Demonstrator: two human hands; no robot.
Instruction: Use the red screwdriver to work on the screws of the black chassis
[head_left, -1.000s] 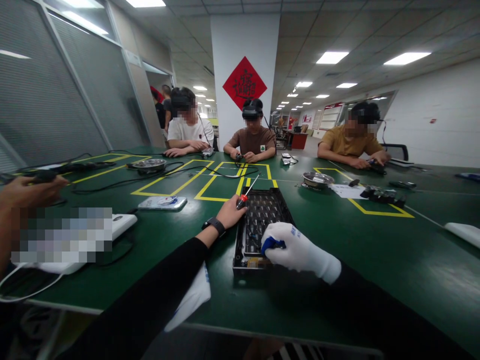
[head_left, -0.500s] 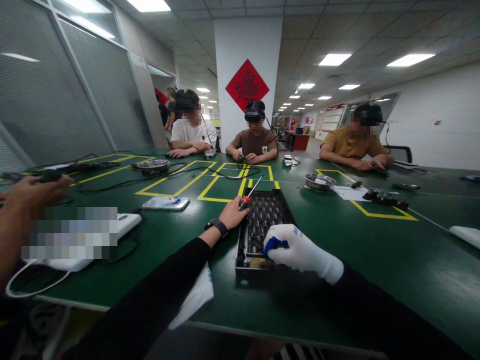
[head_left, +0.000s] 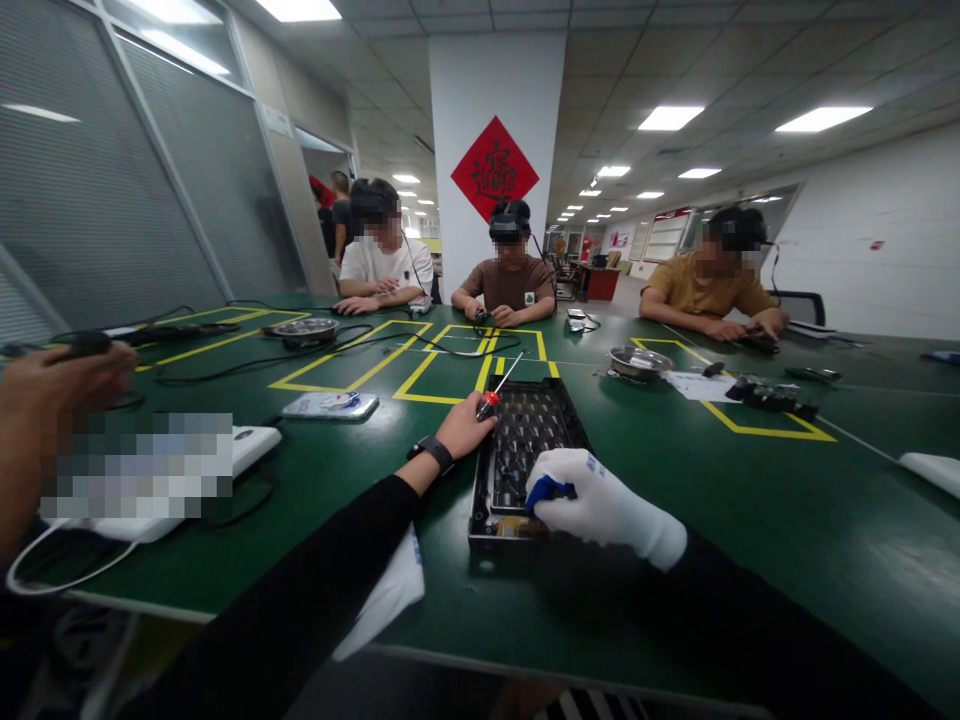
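Note:
A black rectangular device (head_left: 538, 420) with an opened casing and rows of small shiny parts lies lengthwise on the table in front of me. My bare left hand (head_left: 466, 426), a dark watch at its wrist, rests against the device's left edge. Its fingers are closed on a screwdriver (head_left: 490, 400) with a red and dark handle, whose metal shaft points away from me. White-gloved, my right hand (head_left: 581, 497) is over the near right part of the device, fingers wrapped round a blue-handled tool (head_left: 547, 492). That tool's working end is hidden.
A loose white glove (head_left: 390, 600) lies at the near table edge. Left are a phone (head_left: 330, 405), a white power strip (head_left: 255, 448) and another person's hand (head_left: 67, 400). Metal bowls (head_left: 637, 362), black parts (head_left: 772, 395) and cables lie farther off. Several people sit opposite.
My hands and the device hold almost the same positions. The hand of the person at my left has shifted slightly left. Across the table, a person in white has raised one hand a little.

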